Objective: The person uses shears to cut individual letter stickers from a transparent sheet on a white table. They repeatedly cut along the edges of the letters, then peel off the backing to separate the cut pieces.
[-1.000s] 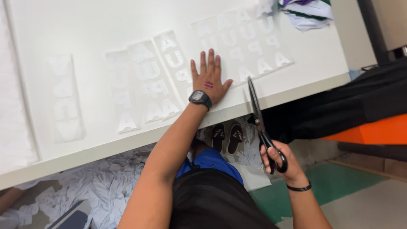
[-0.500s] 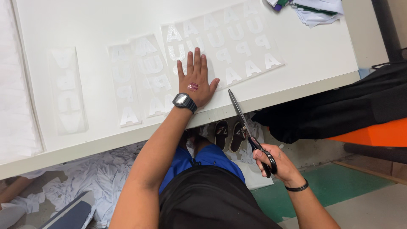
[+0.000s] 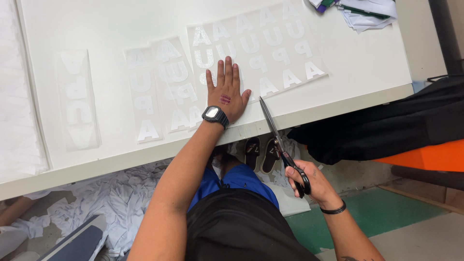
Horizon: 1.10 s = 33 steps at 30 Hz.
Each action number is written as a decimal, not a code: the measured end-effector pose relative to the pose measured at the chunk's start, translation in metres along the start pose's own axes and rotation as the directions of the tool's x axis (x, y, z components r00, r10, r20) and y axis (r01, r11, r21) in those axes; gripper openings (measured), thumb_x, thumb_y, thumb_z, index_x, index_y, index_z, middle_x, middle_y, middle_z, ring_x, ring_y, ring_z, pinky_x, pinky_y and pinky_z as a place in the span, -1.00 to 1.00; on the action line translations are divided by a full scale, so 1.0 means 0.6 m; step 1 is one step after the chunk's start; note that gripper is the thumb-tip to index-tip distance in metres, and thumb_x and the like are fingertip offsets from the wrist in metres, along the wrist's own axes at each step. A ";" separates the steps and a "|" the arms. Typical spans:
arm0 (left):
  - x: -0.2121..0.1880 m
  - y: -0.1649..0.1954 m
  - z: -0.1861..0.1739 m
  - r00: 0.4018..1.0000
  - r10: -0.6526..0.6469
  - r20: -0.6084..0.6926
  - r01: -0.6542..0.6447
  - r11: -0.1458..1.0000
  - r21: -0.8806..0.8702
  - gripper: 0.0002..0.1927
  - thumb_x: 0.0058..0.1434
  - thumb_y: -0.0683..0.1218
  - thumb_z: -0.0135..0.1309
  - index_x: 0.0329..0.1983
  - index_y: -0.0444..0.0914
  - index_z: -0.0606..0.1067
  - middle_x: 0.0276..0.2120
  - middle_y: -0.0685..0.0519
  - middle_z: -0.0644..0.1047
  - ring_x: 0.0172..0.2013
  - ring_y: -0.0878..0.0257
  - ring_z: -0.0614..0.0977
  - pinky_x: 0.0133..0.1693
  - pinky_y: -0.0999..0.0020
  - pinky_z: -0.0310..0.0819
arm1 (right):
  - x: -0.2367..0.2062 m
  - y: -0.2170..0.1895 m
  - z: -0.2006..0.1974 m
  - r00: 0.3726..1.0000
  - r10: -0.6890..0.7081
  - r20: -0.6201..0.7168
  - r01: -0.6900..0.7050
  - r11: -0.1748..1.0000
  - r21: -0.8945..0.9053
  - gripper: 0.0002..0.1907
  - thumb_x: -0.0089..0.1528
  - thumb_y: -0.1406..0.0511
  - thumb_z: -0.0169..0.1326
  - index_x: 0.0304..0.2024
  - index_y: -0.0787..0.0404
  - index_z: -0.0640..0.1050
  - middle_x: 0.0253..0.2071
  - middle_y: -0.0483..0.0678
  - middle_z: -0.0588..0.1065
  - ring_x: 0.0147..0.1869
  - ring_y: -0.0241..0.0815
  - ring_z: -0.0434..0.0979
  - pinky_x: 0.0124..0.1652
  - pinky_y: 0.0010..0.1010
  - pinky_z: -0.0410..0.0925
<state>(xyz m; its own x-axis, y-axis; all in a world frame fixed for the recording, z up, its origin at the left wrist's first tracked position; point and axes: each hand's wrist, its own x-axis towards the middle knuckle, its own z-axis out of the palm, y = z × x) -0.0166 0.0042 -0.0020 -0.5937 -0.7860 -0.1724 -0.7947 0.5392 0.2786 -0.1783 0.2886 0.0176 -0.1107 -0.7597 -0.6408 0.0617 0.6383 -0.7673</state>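
My left hand [image 3: 225,92] lies flat, fingers spread, on a clear sheet of white cut-out letters [image 3: 270,48] near the front edge of a white table [image 3: 357,63]. A black watch sits on that wrist. My right hand [image 3: 309,181] grips the black handles of long scissors [image 3: 275,133] below the table edge. The blades point up and left, their tip just over the table edge beside my left thumb, close to the sheet's lower edge.
Narrower strips of white letters [image 3: 162,87] and one more strip [image 3: 77,96] lie to the left. Folded cloth [image 3: 362,12] sits at the far right corner. White fabric scraps [image 3: 111,203] and black sandals [image 3: 261,152] are on the floor. A black bag [image 3: 396,125] rests on an orange surface.
My left hand has slid left onto the large letter sheet. The scissors have moved left with it, their tip now at the table edge beside my thumb.
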 end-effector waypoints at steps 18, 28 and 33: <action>0.001 0.000 0.004 1.000 0.009 -0.023 -0.010 1.000 -0.023 -0.14 0.36 0.28 -0.31 0.54 -0.30 -0.13 0.53 -0.15 -0.25 0.50 0.00 -0.30 0.39 -0.18 -0.53 | 0.007 -0.014 0.007 1.000 -0.001 -0.007 0.001 0.999 -0.046 -0.53 0.21 -0.01 0.12 -0.40 0.28 0.49 -0.71 -0.13 0.41 -0.72 -0.35 0.40 -0.65 -0.55 0.28; 0.002 0.000 0.004 1.000 0.007 -0.013 -0.008 1.000 -0.022 -0.14 0.36 0.28 -0.32 0.54 -0.30 -0.15 0.53 -0.14 -0.25 0.50 0.01 -0.31 0.40 -0.17 -0.54 | 0.009 -0.017 0.013 1.000 -0.001 -0.018 0.000 0.998 -0.062 -0.54 0.22 0.00 0.12 -0.42 0.28 0.49 -0.74 -0.12 0.40 -0.74 -0.35 0.38 -0.67 -0.55 0.26; 0.001 -0.001 0.005 1.000 0.013 -0.007 -0.013 1.000 -0.014 -0.15 0.37 0.27 -0.33 0.54 -0.31 -0.15 0.53 -0.16 -0.25 0.50 -0.01 -0.31 0.40 -0.18 -0.54 | 0.008 -0.018 0.016 0.999 0.013 -0.034 -0.015 0.997 -0.075 -0.54 0.22 0.01 0.12 -0.44 0.28 0.48 -0.73 -0.13 0.40 -0.74 -0.35 0.39 -0.68 -0.54 0.27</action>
<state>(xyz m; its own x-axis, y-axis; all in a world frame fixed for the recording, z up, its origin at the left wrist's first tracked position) -0.0168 0.0041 -0.0052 -0.6034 -0.7809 -0.1619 -0.7848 0.5454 0.2944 -0.1700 0.2771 0.0227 -0.1439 -0.7467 -0.6494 -0.0114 0.6575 -0.7534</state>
